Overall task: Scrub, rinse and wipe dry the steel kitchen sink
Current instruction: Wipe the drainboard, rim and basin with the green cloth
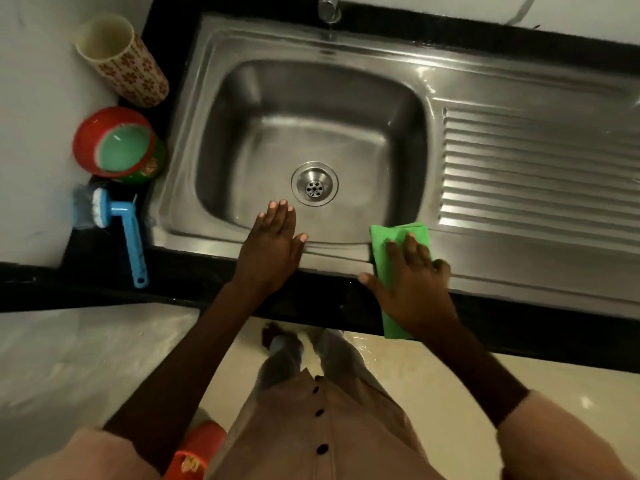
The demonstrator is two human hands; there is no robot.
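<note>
Right hand [414, 285] presses flat, fingers straight, on the green cloth [393, 239] at the sink [346, 258] front rim (lower centre), left hand [272, 249] resting open beside it

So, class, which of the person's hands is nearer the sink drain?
Left. The left hand reaches over the front rim just below the drain; the right hand presses the green cloth further right.

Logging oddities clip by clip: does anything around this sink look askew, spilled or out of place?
Two small things. The tap appears to drip a thin thread of water while the right hand presses the green cloth on the sink rim. The patterned cup lies tipped over on the counter.
</note>
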